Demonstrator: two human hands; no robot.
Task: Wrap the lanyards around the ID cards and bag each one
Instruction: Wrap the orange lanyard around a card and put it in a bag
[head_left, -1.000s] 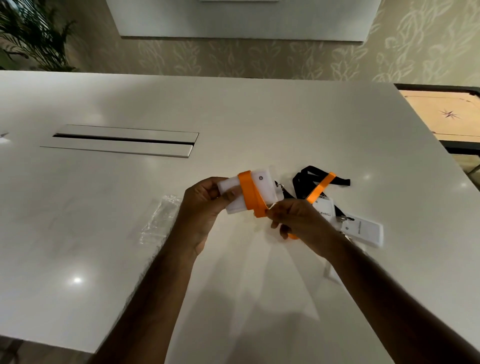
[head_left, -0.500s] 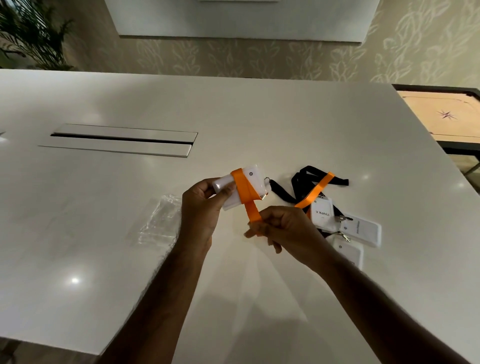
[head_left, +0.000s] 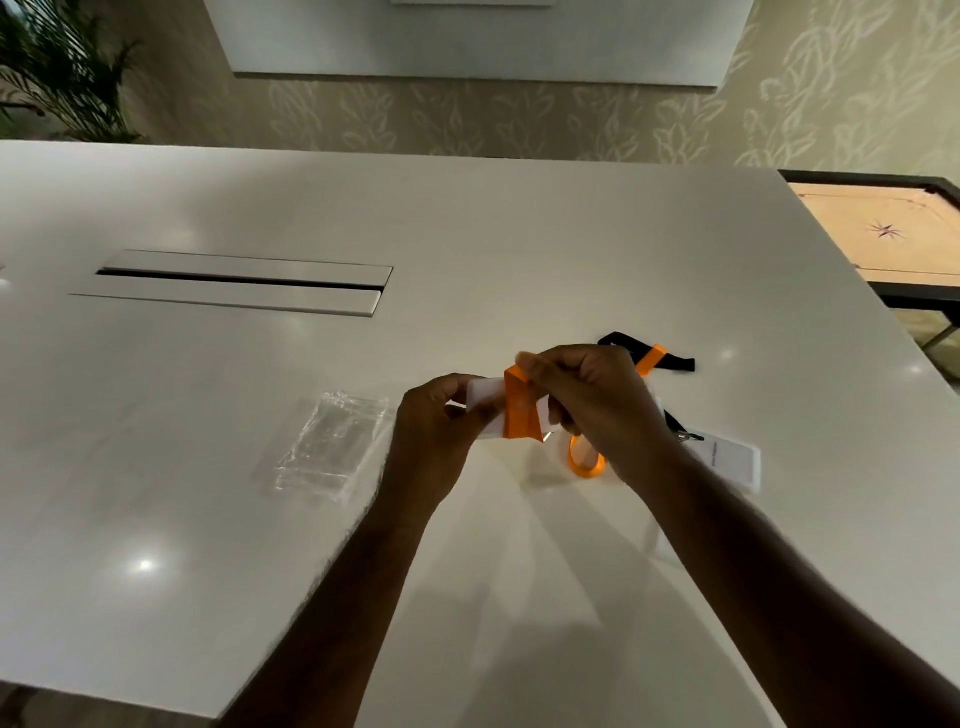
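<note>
My left hand (head_left: 434, 441) grips a white ID card (head_left: 485, 397) above the middle of the white table (head_left: 467, 249). An orange lanyard (head_left: 519, 410) is wound around the card. My right hand (head_left: 587, 395) pinches the lanyard over the card's top edge, and a loose orange loop (head_left: 584, 465) hangs below that hand. A stack of clear plastic bags (head_left: 327, 447) lies flat to the left of my left hand. Behind my right hand lie a black lanyard (head_left: 670, 361) and another white ID card (head_left: 727, 460), both partly hidden.
A long metal cable slot (head_left: 234, 283) is set into the table at the back left. A carrom board (head_left: 883, 234) stands beyond the table's right edge. A potted plant (head_left: 57, 67) stands at the far left by the wall.
My right hand rose from below the card to over its top edge, carrying the orange lanyard around the card. The left hand kept its hold on the card.
</note>
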